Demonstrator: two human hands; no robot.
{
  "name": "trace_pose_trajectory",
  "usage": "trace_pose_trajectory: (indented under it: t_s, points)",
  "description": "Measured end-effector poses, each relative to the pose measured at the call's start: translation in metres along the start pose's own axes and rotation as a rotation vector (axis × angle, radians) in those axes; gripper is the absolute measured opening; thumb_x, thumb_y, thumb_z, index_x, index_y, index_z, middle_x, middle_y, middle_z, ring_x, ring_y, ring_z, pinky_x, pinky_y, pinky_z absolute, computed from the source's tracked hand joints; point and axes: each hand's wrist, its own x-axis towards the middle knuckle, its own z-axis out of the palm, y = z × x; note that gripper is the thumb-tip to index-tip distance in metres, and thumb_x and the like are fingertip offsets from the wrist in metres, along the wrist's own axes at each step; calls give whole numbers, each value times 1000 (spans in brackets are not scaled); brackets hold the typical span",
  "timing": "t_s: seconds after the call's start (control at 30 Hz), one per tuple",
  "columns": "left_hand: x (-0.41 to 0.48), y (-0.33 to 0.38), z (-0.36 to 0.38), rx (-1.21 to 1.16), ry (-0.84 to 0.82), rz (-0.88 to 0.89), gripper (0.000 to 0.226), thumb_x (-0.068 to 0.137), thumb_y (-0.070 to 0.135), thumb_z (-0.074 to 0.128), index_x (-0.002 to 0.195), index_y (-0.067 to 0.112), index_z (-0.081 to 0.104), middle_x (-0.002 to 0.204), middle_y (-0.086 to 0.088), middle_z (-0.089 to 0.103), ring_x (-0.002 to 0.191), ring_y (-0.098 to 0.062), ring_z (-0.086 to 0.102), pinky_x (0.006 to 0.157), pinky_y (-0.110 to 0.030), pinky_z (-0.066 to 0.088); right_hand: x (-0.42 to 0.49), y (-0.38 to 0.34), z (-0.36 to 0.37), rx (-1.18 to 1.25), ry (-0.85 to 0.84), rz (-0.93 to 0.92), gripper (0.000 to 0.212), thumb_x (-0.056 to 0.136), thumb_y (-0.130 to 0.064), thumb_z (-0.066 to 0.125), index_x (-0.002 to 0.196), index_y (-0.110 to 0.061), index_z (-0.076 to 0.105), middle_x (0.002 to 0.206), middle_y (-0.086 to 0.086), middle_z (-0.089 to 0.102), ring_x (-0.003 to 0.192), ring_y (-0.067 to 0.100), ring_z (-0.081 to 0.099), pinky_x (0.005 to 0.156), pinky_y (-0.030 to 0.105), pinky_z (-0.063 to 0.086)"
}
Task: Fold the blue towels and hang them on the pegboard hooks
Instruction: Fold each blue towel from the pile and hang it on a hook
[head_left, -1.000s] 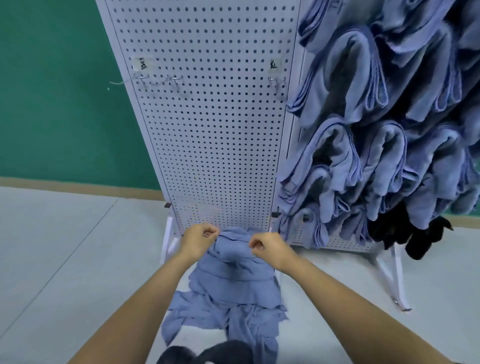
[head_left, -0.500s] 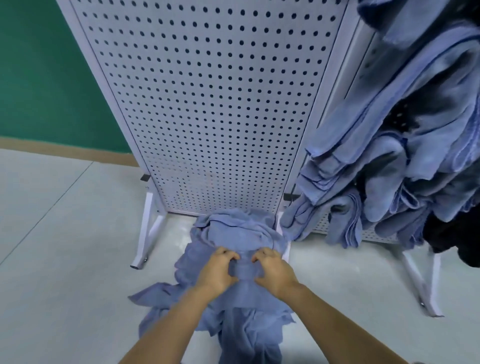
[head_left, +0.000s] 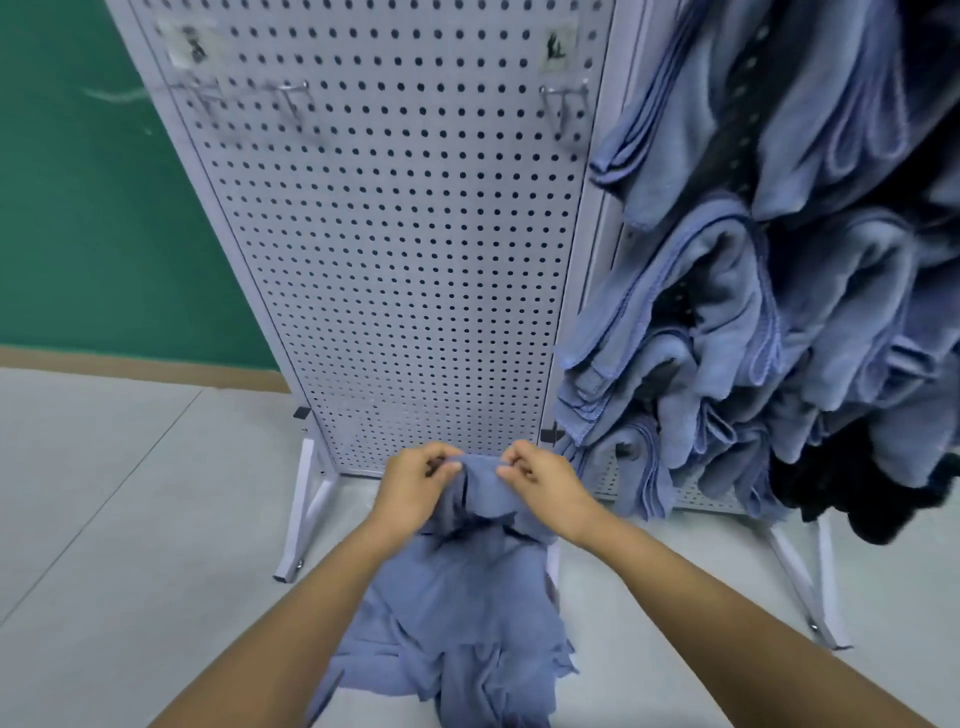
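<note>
left hand (head_left: 415, 488), right hand (head_left: 545, 488) — pinching blue towel (head_left: 457, 587)

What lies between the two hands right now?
In the head view, a raised fold of the blue towel spans the gap, pinched by the left hand and right hand.

A green wall (head_left: 78, 218) fills the left side, marked by a faint pale scuff. A tan skirting strip (head_left: 130, 366) runs along its foot, above a pale grey floor (head_left: 119, 519) crossed by thin seams.
</note>
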Motion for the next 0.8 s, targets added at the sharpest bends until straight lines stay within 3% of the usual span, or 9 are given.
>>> trace_pose_trajectory:
  t_s: [0.13,0.2,0.27,0.33,0.43,0.53,0.63,0.7,0.8]
  points:
    - [-4,80,-34,-75,49,91,20,90,7,62,81,25,65,80,15,65,76,-3,58,75,-17,44,-30,-67,-61,258,73,-61,20,99,-20,50,79,-18,47,57,-8,36,45,1,32,50,14,28]
    - [-14,119,-45,-136,117,125,18,90,10,63,83,26,64,84,12,65,79,-4,59,77,-18,47,-46,-92,-88,374,119,-61,17,99,-24,50,85,-15,52,64,-4,43,57,5,40,60,18,35]
    - [-32,157,-52,-203,231,155,4,90,16,63,88,20,63,85,10,64,77,-3,57,71,-9,45,-63,-113,-113,484,173,-45,17,98,-26,52,87,-13,55,76,6,51,71,16,47,69,29,40]
    - [-57,193,-55,-289,268,186,10,91,25,62,87,17,60,82,5,63,76,-10,57,68,-12,46,-84,-128,-136,583,226,-42,19,97,-26,53,83,-13,56,77,8,54,72,19,50,67,30,43]
    - [-91,227,-48,-374,-1,267,19,84,34,69,93,21,57,95,0,65,89,-17,60,85,-31,51,-115,-141,-167,676,302,-46,19,98,-21,53,85,-8,58,78,5,58,70,17,53,64,27,45]
    - [-115,242,-27,-261,-208,322,42,73,28,80,106,24,54,105,7,62,86,-6,59,81,-26,53,-144,-142,-189,796,331,-33,21,99,-17,50,83,-5,56,78,11,58,69,19,53,62,30,47]
    - [-123,256,-6,-229,-99,383,16,84,7,69,98,16,64,92,4,67,76,-1,59,74,-22,52,-164,-133,-200,917,327,13,24,100,-12,47,82,-2,60,79,14,62,69,20,59,60,27,54]
    - [-127,265,4,-319,-46,346,13,90,7,61,87,17,69,82,3,69,75,-5,61,75,-25,52,-175,-125,-202,965,301,33,21,100,-12,47,90,-2,61,86,16,63,73,21,60,64,28,55]
    - [-126,267,19,-403,-53,223,38,90,39,60,73,5,61,64,-2,49,60,-15,43,59,-32,38,-187,-107,-201,1008,218,49,23,98,-25,52,82,-12,64,73,6,52,63,14,48,57,21,49]
